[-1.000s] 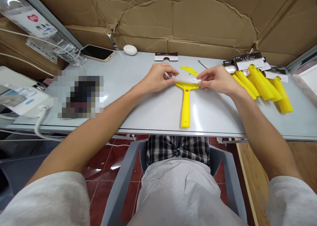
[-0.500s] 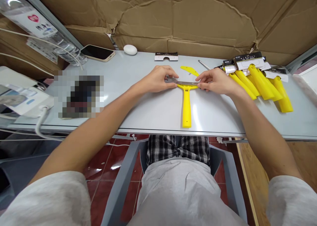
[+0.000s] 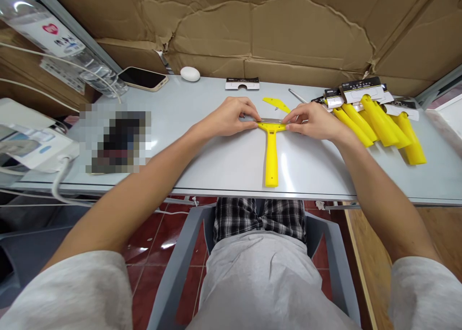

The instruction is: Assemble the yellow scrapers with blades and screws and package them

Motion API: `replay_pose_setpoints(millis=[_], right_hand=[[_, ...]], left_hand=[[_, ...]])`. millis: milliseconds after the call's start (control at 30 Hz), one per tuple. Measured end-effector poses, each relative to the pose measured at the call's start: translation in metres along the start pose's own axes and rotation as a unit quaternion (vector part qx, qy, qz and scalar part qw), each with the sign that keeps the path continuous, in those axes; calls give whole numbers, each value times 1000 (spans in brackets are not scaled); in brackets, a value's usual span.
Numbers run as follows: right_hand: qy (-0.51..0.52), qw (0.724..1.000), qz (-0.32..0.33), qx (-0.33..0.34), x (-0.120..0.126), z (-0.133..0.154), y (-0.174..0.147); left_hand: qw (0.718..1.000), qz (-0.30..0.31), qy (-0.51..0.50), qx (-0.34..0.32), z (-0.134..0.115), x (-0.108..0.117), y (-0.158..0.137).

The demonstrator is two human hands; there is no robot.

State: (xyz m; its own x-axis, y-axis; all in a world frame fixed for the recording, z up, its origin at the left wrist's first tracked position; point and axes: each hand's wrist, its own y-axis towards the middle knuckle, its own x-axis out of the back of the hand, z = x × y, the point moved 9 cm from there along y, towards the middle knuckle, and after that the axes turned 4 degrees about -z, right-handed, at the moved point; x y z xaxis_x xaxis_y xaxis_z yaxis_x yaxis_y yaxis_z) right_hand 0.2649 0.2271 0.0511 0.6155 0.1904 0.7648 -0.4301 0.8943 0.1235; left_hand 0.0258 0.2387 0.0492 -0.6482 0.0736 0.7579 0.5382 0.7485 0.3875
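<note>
A yellow scraper handle (image 3: 271, 159) lies on the table in front of me, its wide head pointing away. Along that head sits a thin metal scraper blade (image 3: 271, 121). My left hand (image 3: 231, 118) pinches the blade's left end against the head with thumb and fingers. At the opposite end, my right hand (image 3: 313, 120) pinches the blade in the same way, its thumb by the head's right corner. Just beyond the blade rests a loose yellow cover piece (image 3: 276, 102), partly behind my right fingers. A small screw seems to lie beside it.
At right are several yellow scraper handles (image 3: 382, 123) with black-and-white cards. A screwdriver-like rod (image 3: 296, 95) lies near them. Toward the back are a card (image 3: 242, 83), a white oval object (image 3: 190, 73) and a phone (image 3: 143, 78). A bottle (image 3: 68, 46) and cables are left.
The blade has settled closer along the scraper head. My right fingers have shifted slightly left, and the yellow head shows more plainly beneath the blade.
</note>
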Motion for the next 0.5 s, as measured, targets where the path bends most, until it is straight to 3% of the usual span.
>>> replay_pose_setpoints(millis=[500], right_hand=[[-25, 1000, -13, 4, -2, 0, 1]], left_hand=[[1000, -3, 0, 1, 0, 0, 0]])
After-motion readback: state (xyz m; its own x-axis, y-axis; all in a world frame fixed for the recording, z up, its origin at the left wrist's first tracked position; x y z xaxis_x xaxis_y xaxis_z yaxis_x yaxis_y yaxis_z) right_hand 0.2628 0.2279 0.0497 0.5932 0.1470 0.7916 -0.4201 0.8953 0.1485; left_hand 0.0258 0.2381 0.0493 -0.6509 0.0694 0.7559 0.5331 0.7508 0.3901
